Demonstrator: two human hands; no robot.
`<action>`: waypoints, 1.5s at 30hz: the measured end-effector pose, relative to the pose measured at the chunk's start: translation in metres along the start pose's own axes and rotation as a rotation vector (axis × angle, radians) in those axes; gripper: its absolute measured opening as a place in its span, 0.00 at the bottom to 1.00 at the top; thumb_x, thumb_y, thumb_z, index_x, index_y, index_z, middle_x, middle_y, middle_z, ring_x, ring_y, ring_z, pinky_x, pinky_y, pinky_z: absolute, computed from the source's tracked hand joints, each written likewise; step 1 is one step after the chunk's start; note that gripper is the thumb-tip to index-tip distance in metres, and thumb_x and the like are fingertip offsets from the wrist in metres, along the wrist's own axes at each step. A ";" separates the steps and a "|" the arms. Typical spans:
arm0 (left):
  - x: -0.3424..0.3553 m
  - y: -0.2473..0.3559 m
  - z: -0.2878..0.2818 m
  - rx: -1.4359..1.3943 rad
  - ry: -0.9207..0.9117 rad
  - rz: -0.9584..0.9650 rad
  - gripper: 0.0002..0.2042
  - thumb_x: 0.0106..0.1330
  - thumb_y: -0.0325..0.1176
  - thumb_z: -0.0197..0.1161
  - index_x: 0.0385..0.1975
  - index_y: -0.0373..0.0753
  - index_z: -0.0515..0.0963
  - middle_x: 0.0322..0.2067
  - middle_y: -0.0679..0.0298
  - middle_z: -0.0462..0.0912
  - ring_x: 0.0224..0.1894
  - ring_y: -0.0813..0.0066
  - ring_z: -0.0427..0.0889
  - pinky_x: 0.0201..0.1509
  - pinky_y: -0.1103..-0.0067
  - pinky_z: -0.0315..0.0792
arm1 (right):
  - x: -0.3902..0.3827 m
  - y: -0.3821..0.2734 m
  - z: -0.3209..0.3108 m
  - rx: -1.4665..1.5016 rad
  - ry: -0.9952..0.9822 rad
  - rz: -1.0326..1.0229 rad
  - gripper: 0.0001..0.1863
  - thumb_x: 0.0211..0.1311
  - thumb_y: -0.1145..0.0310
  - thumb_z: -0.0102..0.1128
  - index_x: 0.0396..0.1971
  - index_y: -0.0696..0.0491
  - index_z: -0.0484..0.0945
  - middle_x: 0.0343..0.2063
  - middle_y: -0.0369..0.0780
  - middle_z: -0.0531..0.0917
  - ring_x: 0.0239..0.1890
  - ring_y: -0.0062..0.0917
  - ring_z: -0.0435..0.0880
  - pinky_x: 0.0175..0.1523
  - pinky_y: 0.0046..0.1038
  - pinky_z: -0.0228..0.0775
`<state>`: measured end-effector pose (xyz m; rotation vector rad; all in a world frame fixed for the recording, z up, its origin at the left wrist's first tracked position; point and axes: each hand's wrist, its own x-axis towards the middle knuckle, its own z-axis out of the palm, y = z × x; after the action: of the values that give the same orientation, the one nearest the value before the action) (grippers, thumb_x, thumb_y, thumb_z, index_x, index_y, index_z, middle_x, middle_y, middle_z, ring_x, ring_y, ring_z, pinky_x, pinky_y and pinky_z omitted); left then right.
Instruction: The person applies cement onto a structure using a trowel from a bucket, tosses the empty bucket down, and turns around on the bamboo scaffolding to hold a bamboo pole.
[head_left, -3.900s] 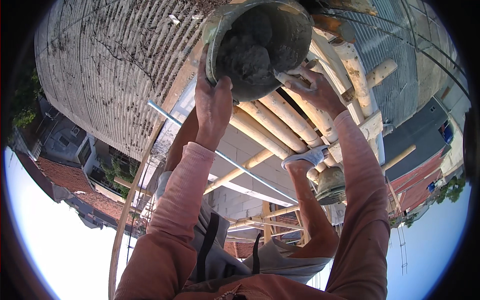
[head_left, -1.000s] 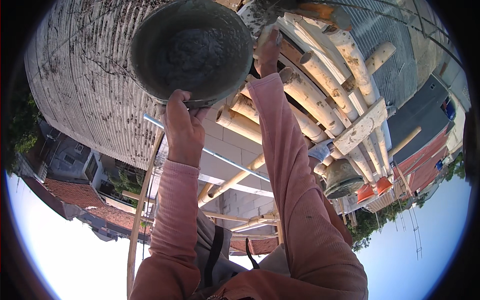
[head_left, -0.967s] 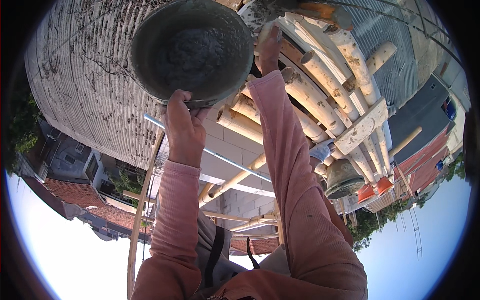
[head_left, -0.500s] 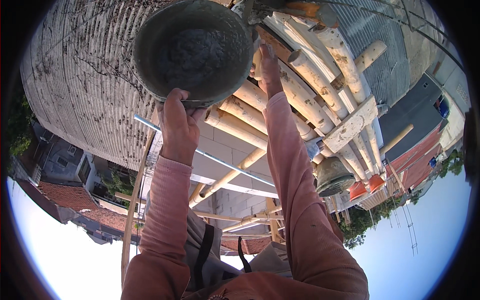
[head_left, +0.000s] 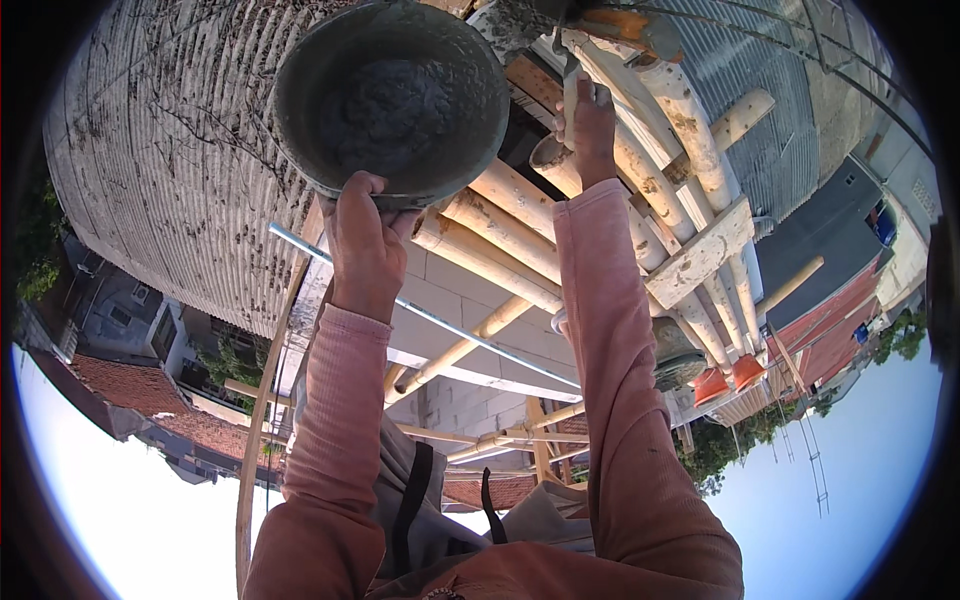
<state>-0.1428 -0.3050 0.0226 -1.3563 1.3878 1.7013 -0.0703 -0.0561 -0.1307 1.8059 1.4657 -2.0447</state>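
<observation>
The trowel (head_left: 571, 105) is upright in the person's right hand (head_left: 594, 125), just to the right of a round bucket, its long axis running away from the body. The butt of the handle is nearest the wrist; the metal neck points to the far side and leans a touch left. That handle is pale, smudged and looks wooden, while the neck is thin and dull grey. Where the blade ends I can't make out, as it runs into dark, mortar-smeared stuff there. The right hand is closed around the handle.

The bucket (head_left: 458, 135) is out in front of the person, over the ends of the bamboo poles (head_left: 505, 245), its wide mouth facing up toward the head. It is dark grey, the inner wall smeared and crusted, with a wet, lumpy heap of grey mortar (head_left: 390, 100) at the bottom. The left hand (head_left: 365, 245) grips its near rim, thumb hooked over the edge, the other fingers partly hidden underneath. Off to the left I see a corrugated roof (head_left: 170, 170) strewn with dry twigs.
</observation>
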 end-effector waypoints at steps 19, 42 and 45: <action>-0.004 -0.002 0.019 0.540 0.011 0.486 0.33 0.59 0.21 0.48 0.70 0.33 0.65 0.59 0.47 0.78 0.58 0.57 0.80 0.66 0.69 0.71 | -0.119 -0.106 -0.032 -1.475 -0.095 -1.501 0.19 0.60 0.65 0.68 0.51 0.47 0.77 0.44 0.37 0.82 0.38 0.33 0.86 0.35 0.31 0.82; -0.013 0.000 0.025 0.661 -0.059 0.548 0.34 0.60 0.23 0.51 0.71 0.38 0.66 0.51 0.53 0.84 0.48 0.69 0.84 0.57 0.74 0.75 | -0.044 -0.060 -0.046 -1.024 -0.804 -0.490 0.27 0.63 0.46 0.68 0.55 0.48 0.81 0.53 0.41 0.85 0.55 0.36 0.84 0.61 0.37 0.73; -0.016 0.000 0.027 0.561 -0.077 0.477 0.29 0.59 0.23 0.52 0.66 0.35 0.71 0.44 0.58 0.84 0.42 0.75 0.80 0.53 0.77 0.74 | -0.062 -0.048 -0.044 -0.770 -0.791 -0.356 0.24 0.63 0.52 0.72 0.53 0.50 0.82 0.49 0.38 0.87 0.52 0.27 0.84 0.58 0.31 0.75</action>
<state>-0.1465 -0.2771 0.0366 -0.6756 2.0569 1.4360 -0.0453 -0.0330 -0.0472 0.4072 1.9293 -1.6004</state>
